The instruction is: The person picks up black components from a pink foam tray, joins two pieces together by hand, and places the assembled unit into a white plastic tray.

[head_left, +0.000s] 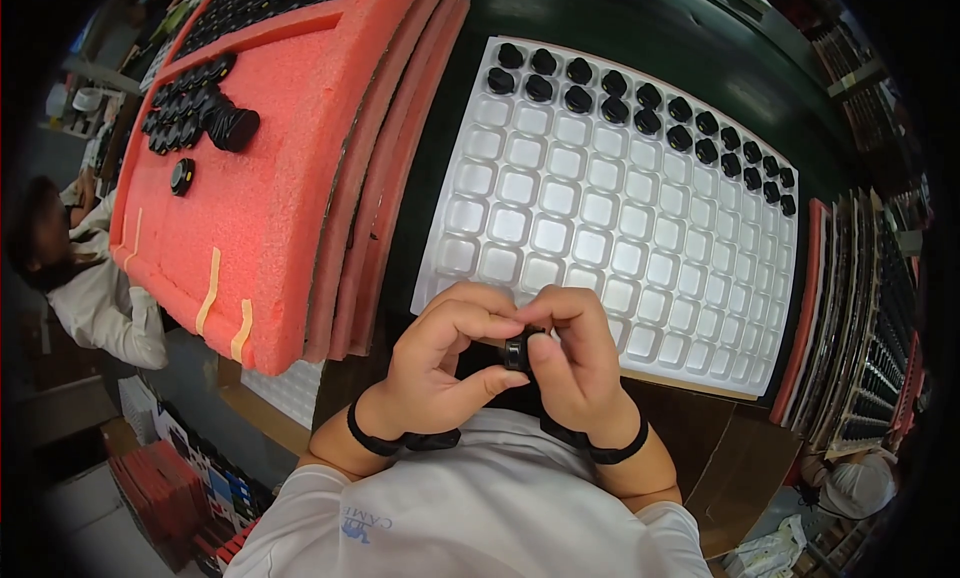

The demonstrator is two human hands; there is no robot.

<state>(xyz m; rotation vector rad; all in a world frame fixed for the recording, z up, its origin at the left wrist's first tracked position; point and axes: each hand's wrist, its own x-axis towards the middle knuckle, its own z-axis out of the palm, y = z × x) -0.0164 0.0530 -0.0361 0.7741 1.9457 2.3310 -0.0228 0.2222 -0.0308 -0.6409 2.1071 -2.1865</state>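
Note:
Close to my body, my left hand and my right hand meet fingertip to fingertip. Between them they pinch a small glossy black part, partly hidden by the fingers, so its exact kind cannot be made out. Both hands are closed on it, just in front of the near edge of a white compartment tray. Along the tray's far side, two rows of compartments hold black rounded pieces, one in each; the compartments nearer me show bare bottoms.
At left, a stack of pink foam trays carries a cluster of black pieces and one lone round piece. More upright trays stand at right. A person in white sits far left; another person is at lower right.

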